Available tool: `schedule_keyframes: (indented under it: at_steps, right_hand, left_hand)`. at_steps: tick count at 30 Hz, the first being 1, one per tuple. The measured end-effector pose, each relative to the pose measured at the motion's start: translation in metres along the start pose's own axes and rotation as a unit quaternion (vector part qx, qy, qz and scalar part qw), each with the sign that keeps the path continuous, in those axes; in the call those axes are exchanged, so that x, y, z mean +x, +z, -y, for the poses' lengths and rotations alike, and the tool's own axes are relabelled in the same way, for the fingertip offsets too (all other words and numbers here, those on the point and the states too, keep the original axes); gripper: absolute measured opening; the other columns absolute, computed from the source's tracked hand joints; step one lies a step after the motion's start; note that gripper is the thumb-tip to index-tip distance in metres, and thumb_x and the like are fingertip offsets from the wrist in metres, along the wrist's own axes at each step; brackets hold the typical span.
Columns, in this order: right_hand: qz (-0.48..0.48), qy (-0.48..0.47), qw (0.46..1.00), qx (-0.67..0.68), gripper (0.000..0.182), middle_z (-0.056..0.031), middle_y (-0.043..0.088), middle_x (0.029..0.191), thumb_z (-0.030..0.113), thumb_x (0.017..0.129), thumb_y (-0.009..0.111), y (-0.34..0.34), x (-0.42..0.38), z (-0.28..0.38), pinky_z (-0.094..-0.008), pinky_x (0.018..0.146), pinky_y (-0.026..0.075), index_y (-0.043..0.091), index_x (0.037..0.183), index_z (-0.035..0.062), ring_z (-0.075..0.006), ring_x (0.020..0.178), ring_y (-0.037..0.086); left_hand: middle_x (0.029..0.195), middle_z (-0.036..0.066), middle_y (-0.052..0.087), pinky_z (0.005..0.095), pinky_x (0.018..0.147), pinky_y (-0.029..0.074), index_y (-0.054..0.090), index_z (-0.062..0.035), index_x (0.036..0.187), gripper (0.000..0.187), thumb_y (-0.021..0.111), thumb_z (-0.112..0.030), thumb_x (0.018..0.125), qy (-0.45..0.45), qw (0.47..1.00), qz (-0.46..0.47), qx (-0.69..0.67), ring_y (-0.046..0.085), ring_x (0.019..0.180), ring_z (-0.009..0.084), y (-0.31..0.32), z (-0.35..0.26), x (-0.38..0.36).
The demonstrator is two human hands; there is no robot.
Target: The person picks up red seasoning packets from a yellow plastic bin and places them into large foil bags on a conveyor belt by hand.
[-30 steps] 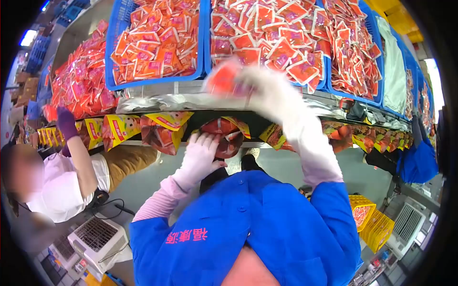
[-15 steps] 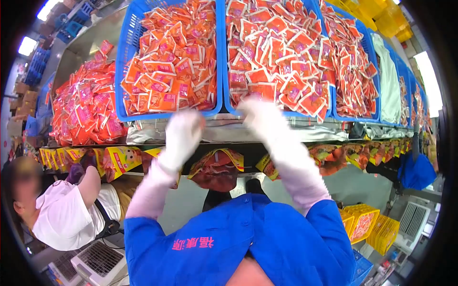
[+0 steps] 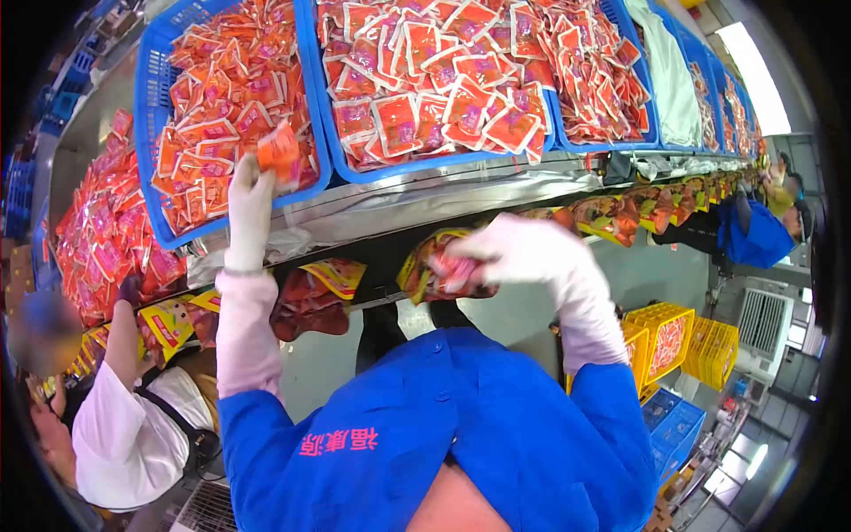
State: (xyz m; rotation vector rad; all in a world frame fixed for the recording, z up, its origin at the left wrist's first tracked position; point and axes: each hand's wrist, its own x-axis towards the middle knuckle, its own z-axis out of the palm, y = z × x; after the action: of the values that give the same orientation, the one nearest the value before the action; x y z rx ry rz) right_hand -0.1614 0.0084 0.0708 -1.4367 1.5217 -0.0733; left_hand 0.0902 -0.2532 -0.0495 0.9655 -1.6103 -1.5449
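Note:
My left hand (image 3: 249, 197), in a white glove, reaches up to the front rim of a blue crate (image 3: 149, 124) and pinches one small orange packet (image 3: 280, 149). The crate is heaped with such packets. My right hand (image 3: 525, 253), also gloved, is lower, at the mouth of an open yellow-and-red bag (image 3: 421, 266) that hangs under the steel shelf edge. Its fingers close on a blurred red packet at the bag's opening. A second hanging bag (image 3: 312, 300) sits between my arms.
More blue crates (image 3: 425, 167) of orange packets line the shelf, with a row of filled bags below to the right. A person in white (image 3: 115, 426) works at my left, another in blue (image 3: 749, 235) far right. Yellow crates (image 3: 665, 332) stand on the floor.
My left hand rose from the bag to the left crate and took a packet. My right hand dropped from the middle crate's rim to the bag mouth. The view swung left.

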Motion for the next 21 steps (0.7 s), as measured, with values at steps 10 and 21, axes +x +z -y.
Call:
schedule_keyframes:
  at_steps: [10,21]
  right_hand:
    - [-0.12,-0.026,0.972,-0.198,0.029,-0.016,0.072,0.098,0.029,0.083,0.065,0.142,0.101,-0.09,-0.0418,0.085,0.055,0.071,0.095,0.0031,-0.0307,0.097,0.069]
    - [-0.046,-0.16,0.898,-0.406,0.014,-0.0107,0.073,0.079,0.013,0.076,0.064,0.135,0.098,-0.058,-0.0408,0.065,0.054,0.076,0.079,0.008,-0.0297,0.076,0.071]
  left_hand:
    - [0.099,0.011,0.073,0.0369,0.08,0.055,0.066,-0.004,0.093,0.012,0.062,0.001,0.083,0.127,0.901,0.236,0.341,0.071,0.092,0.0269,0.132,-0.022,-0.184]
    - [0.122,0.016,0.069,0.0477,0.084,0.056,0.071,-0.0121,0.118,0.048,0.078,-0.026,0.073,0.066,0.675,0.381,0.628,0.07,0.106,0.0287,0.153,0.195,-0.124]
